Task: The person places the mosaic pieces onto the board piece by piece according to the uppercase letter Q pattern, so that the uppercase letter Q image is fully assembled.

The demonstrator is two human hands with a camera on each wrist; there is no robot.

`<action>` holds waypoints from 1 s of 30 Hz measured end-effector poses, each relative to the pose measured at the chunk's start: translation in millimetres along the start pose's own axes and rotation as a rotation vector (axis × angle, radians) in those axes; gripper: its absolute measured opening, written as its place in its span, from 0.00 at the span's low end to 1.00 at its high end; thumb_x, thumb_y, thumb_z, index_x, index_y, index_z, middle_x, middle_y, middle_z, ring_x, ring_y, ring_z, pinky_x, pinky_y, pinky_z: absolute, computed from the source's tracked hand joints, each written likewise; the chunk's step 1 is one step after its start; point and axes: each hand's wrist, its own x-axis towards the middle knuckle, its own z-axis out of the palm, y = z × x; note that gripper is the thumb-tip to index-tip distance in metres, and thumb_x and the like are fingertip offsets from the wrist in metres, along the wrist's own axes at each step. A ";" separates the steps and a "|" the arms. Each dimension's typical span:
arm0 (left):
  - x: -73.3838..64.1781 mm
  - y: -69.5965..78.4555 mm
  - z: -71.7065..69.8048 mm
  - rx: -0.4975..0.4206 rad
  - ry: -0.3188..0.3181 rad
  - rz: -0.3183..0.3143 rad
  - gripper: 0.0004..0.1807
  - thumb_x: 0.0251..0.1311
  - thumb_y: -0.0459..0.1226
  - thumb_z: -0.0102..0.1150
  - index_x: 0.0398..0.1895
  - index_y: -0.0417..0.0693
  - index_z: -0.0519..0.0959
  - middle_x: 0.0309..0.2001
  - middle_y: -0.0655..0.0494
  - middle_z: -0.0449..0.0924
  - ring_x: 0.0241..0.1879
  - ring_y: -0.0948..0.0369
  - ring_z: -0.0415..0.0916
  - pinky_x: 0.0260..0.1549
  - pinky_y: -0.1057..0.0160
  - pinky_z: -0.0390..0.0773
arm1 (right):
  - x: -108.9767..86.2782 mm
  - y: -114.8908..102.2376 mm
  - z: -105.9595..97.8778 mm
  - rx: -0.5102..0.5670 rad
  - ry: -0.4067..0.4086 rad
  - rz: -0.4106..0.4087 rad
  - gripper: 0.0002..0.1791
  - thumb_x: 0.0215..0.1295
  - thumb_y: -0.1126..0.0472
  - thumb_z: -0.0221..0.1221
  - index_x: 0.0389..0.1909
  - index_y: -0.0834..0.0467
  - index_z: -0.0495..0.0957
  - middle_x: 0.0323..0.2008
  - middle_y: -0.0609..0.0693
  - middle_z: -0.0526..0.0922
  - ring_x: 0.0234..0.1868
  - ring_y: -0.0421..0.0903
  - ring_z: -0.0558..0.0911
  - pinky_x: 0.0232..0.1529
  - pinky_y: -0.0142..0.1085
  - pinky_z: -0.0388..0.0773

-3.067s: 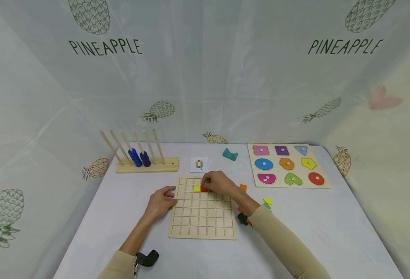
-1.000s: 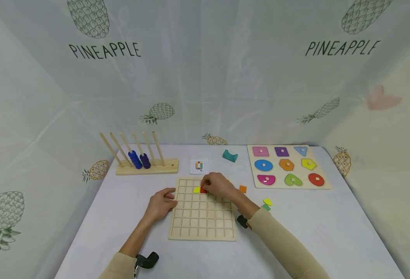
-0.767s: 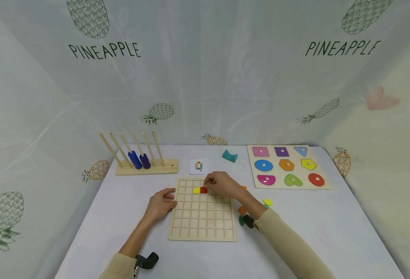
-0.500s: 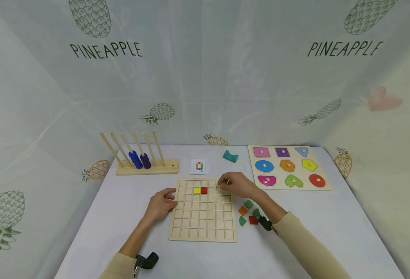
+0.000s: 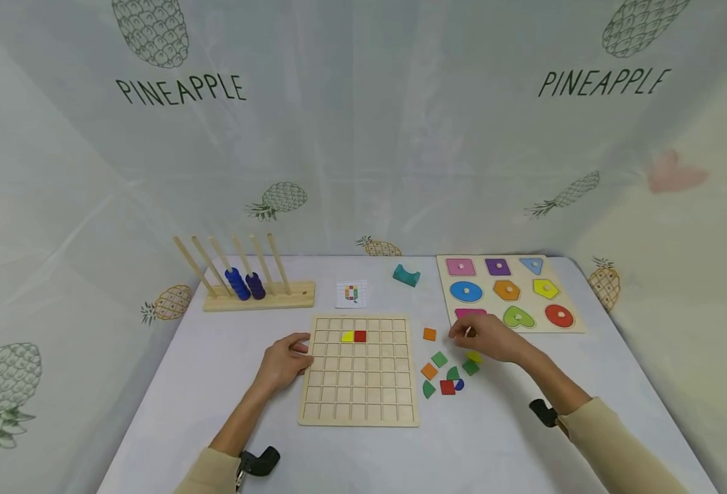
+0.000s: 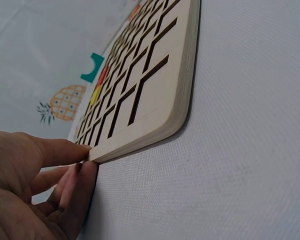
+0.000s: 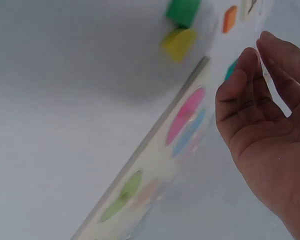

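1. Nearest, the wooden grid board (image 5: pixel 358 409) was laid flat on the white table (image 5: pixel 363 460).
2. The left hand (image 5: pixel 284 360) was rested at the board's left edge, fingers relaxed, tips touching the wood; light, even pressure there was judged enough to prevent sliding.
3. Off the right edge, a loose red tile (image 5: pixel 447 388), a green quarter piece (image 5: pixel 428 389) and an orange tile (image 5: pixel 429 371) were scattered; each was best lifted by opposite edges, so that neighbours were not nudged.
4. Above the farther loose pieces, the right hand (image 5: pixel 489 336) was held with fingers loosely curled, thumb tip close to the index tip, nothing seen between; a wider gap was judged necessary before pinching.
5. In the board's second row from the far edge, a yellow piece (image 5: pixel 347 337) and a placed red tile (image 5: pixel 360 337) were seated in adjoining cells; level lowering was advisable beside them.
6. Beyond, the printed card (image 5: pixel 351 294) was best left uncovered.
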 end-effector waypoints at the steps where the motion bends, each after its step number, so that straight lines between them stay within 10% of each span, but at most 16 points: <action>1: 0.0 -0.2 0.0 -0.001 -0.001 0.000 0.29 0.54 0.29 0.68 0.62 0.41 0.78 0.42 0.49 0.82 0.36 0.59 0.85 0.28 0.64 0.86 | -2.8 4.5 -0.1 0.006 0.001 0.023 0.07 0.67 0.62 0.64 0.44 0.55 0.85 0.37 0.44 0.82 0.38 0.44 0.78 0.36 0.30 0.80; 30: -0.6 -2.3 -0.1 -0.004 -0.005 0.013 0.28 0.54 0.29 0.68 0.62 0.39 0.78 0.42 0.47 0.82 0.37 0.58 0.85 0.29 0.63 0.86 | -31.0 37.8 13.4 -0.085 0.032 0.036 0.12 0.63 0.67 0.66 0.46 0.54 0.85 0.42 0.47 0.79 0.43 0.45 0.76 0.40 0.28 0.80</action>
